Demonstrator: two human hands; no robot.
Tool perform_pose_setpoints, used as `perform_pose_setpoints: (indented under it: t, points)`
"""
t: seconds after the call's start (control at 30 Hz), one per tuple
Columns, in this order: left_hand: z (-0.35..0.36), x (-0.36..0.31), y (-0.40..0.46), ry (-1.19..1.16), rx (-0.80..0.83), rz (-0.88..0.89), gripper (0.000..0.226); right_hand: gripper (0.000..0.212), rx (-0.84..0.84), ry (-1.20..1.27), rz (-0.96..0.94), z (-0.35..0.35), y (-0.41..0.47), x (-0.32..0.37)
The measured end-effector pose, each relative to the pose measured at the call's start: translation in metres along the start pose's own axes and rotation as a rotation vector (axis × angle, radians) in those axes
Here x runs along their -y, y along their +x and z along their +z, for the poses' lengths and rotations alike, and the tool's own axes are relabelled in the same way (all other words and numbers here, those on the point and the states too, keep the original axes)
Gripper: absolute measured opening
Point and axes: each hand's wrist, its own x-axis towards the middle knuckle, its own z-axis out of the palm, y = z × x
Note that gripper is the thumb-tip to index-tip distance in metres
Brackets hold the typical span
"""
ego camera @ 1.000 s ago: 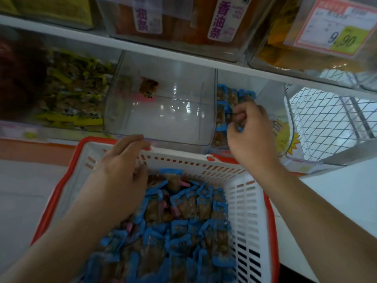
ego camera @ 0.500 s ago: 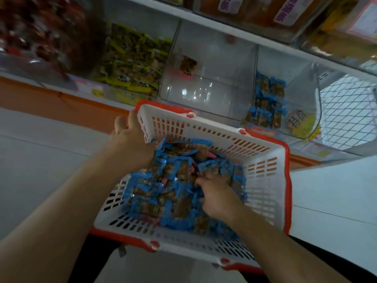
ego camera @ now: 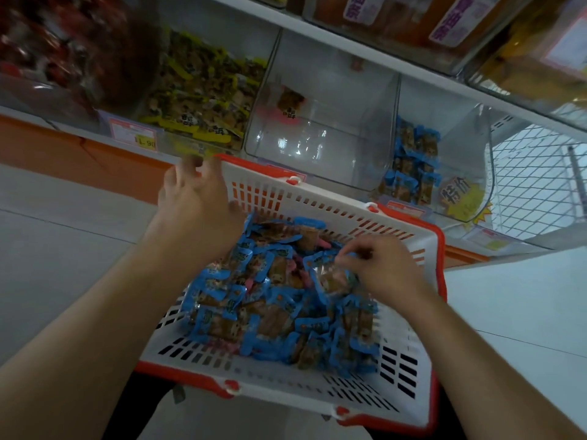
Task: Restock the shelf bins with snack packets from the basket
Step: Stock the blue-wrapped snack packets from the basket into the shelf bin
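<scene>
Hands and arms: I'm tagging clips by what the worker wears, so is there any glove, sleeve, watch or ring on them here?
None that shows. The left hand and the right hand are bare, with no gloves. Both forearms are uncovered down to the frame's bottom edge, so no sleeve shows. No watch, band or ring can be made out, though the image is slightly blurred.

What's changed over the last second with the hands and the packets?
The right hand left the bin of blue packets, dropped into the basket and now pinches a blue packet from the pile. The left hand shifted from the far rim to the left corner. The middle bin stays nearly empty.
</scene>
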Motion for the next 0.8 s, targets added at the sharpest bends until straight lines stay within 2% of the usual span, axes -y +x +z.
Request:
perform_pose_setpoints:
  t: [0.07, 0.1, 0.17, 0.23, 0.3, 0.4, 0.5, 0.6, 0.67, 0.8]
  points:
    - [-0.002, -0.014, -0.002, -0.099, -0.051, 0.103, 0.043, 0.008, -0.047, 0.181, -0.022, -0.021, -0.003, 0.009]
    - [-0.002, -0.022, -0.004, -0.161, -0.017, 0.143, 0.031, 0.007, -0.051, 0.256, -0.042, -0.029, -0.005, 0.012]
    - [0.0, -0.038, -0.011, -0.292, 0.188, 0.182, 0.019, 0.006, -0.037, 0.367, -0.103, -0.039, -0.009, 0.017]
    - [0.006, -0.053, -0.019, -0.398, 0.439, 0.237, 0.029, 0.007, -0.035, 0.448, -0.173, -0.042, -0.012, 0.02]
    - [0.013, -0.063, -0.026, -0.463, 0.575, 0.272, 0.022, 0.006, -0.072, 0.513, -0.207, -0.041, -0.011, 0.023]
    - [0.022, -0.071, -0.029, -0.61, 0.533, 0.2, 0.013, 0.007, -0.112, 0.652, -0.17, -0.039, -0.004, 0.024]
    - [0.029, -0.076, -0.026, -0.758, 0.404, 0.129, 0.014, 0.023, 0.022, 0.871, -0.08, -0.043, 0.004, 0.019]
    - [0.036, -0.079, -0.024, -0.827, 0.349, 0.078, 0.014, 0.014, 0.073, 0.778, -0.103, -0.047, 0.006, 0.014]
    - [0.043, -0.081, -0.023, -0.782, 0.329, 0.082, 0.033, 0.013, 0.022, 0.642, -0.105, -0.049, 0.008, 0.012]
    - [0.05, -0.092, -0.024, -0.718, 0.298, 0.158, 0.093, 0.012, -0.012, 0.553, -0.101, -0.057, 0.017, 0.004]
